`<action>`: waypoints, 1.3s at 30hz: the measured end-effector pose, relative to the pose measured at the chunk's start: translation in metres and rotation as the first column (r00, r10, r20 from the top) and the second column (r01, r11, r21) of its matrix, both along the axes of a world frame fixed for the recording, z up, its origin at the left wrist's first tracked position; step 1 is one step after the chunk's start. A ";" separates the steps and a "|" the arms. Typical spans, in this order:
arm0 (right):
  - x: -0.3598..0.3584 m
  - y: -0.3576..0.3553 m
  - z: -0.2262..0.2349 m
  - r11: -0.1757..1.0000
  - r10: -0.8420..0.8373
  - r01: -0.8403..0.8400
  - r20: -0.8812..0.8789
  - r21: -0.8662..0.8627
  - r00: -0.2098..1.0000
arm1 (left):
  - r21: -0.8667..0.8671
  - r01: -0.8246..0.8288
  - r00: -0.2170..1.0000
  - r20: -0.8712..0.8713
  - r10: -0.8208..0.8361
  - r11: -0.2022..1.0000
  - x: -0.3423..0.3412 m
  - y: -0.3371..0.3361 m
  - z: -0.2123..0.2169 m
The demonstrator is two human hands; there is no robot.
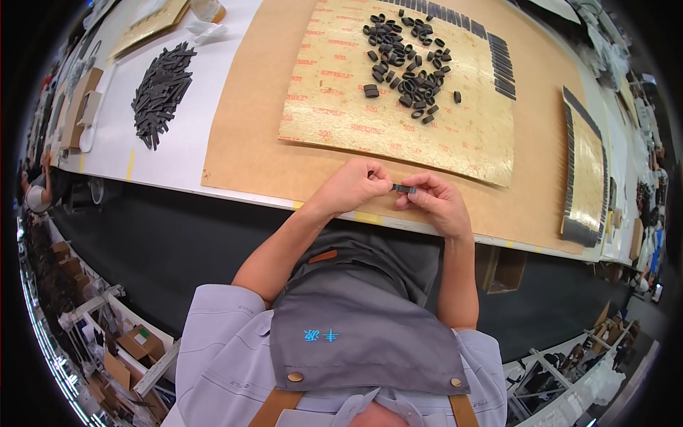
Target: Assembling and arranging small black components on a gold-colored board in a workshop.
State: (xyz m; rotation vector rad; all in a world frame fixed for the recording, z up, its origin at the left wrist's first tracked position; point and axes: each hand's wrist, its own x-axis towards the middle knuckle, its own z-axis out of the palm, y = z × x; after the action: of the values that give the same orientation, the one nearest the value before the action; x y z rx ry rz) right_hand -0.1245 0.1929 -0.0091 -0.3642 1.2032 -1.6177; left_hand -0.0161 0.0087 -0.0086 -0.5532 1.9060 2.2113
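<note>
Between my two hands, just over the near edge of the table, is a short narrow black strip (404,188). My left hand (356,186) is closed in a pinch at its left end. My right hand (441,204) pinches the other end between thumb and fingers. Beyond them lies a yellowish printed board (334,128), on which many small black loops (416,85) are heaped loosely. Dark strips (503,67) stand in a row along the board's right edge, and others line its far edge. Over on the left, a pile of loose black strips (162,96) rests on white paper.
Brown paper (242,142) covers the table under the board. At the right lies a second yellowish board (585,171) edged with dark strips. Cardboard boxes (82,107) sit at the table's left end. Shelves with cartons (139,341) stand behind me; another person (37,192) is far left.
</note>
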 end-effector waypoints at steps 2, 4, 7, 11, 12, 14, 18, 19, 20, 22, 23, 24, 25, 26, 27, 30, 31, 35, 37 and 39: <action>-0.002 0.001 0.000 1.000 -0.001 0.001 -0.001 0.005 1.000 | -0.007 0.003 1.000 -0.010 -0.003 1.000 0.000 0.001 -0.003; -0.002 0.000 0.003 1.000 -0.003 0.003 0.000 0.010 1.000 | -0.013 0.007 1.000 -0.018 -0.007 1.000 0.000 0.001 -0.004; -0.002 -0.004 0.011 0.997 0.026 -0.026 0.002 0.071 1.000 | -0.009 0.015 1.000 -0.010 -0.015 1.000 0.001 0.002 -0.005; -0.001 -0.006 0.011 0.991 0.032 -0.032 -0.002 0.131 0.999 | -0.029 0.032 0.999 0.005 -0.032 0.999 -0.001 0.003 -0.004; 0.000 -0.007 0.009 0.990 0.021 -0.020 -0.008 0.139 1.000 | -0.042 0.045 0.999 0.018 -0.044 0.998 -0.001 0.002 -0.004; 0.002 -0.008 0.007 0.990 0.004 -0.001 -0.023 0.138 1.000 | -0.059 0.055 0.998 0.029 -0.053 0.997 -0.002 0.001 -0.005; 0.006 -0.012 0.005 0.990 -0.055 0.061 -0.052 0.127 0.997 | -0.094 0.047 0.998 0.041 -0.044 0.994 -0.002 0.002 -0.007; 0.006 -0.012 0.004 0.990 -0.056 0.062 -0.051 0.127 0.997 | -0.095 0.048 0.998 0.042 -0.045 0.994 -0.002 0.002 -0.007; 0.006 -0.013 0.004 0.991 -0.056 0.062 -0.049 0.122 0.997 | -0.089 0.041 0.999 0.034 -0.038 0.995 -0.002 0.002 -0.008; 0.006 -0.014 0.004 0.991 -0.056 0.061 -0.048 0.117 0.997 | -0.083 0.033 0.999 0.025 -0.031 0.996 -0.002 0.002 -0.011; 0.006 -0.014 0.004 0.990 -0.061 0.067 -0.051 0.126 0.997 | -0.082 0.037 0.999 0.025 -0.035 0.996 -0.002 0.002 -0.012; 0.006 -0.014 0.004 0.988 -0.067 0.074 -0.054 0.136 0.996 | -0.081 0.042 0.999 0.025 -0.040 0.996 -0.002 0.002 -0.011; 0.006 -0.014 0.004 0.988 -0.069 0.075 -0.053 0.135 0.996 | -0.081 0.043 0.999 0.025 -0.041 0.996 -0.003 0.002 -0.010; 0.006 -0.015 0.004 0.988 -0.071 0.078 -0.053 0.137 0.996 | -0.083 0.046 0.999 0.028 -0.044 0.995 -0.003 0.002 -0.007; 0.007 -0.015 0.005 0.987 -0.074 0.080 -0.053 0.138 0.996 | -0.085 0.050 0.998 0.030 -0.047 0.995 -0.003 0.002 -0.005; 0.007 -0.016 0.007 0.985 -0.074 0.083 -0.062 0.151 0.995 | -0.086 0.049 0.998 0.033 -0.046 0.995 -0.002 0.002 -0.006; 0.007 -0.016 0.006 0.985 -0.074 0.083 -0.062 0.151 0.995 | -0.086 0.049 0.998 0.033 -0.047 0.995 -0.002 0.002 -0.005; 0.007 -0.017 0.007 0.986 -0.070 0.078 -0.060 0.146 0.996 | -0.087 0.057 0.998 0.023 -0.055 0.995 -0.002 0.001 -0.006; 0.007 -0.017 0.007 0.986 -0.070 0.079 -0.063 0.148 0.996 | -0.087 0.057 0.998 0.014 -0.056 0.995 -0.002 0.001 -0.006; 0.006 -0.017 0.005 0.986 -0.069 0.078 -0.065 0.145 0.995 | -0.089 0.061 0.998 0.017 -0.059 0.994 -0.002 0.001 -0.004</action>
State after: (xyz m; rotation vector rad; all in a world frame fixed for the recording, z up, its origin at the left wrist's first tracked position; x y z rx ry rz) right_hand -0.1181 0.1756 -0.0039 -0.2783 1.3870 -1.5787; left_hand -0.0185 0.0096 -0.0128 -0.5168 1.9959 2.0882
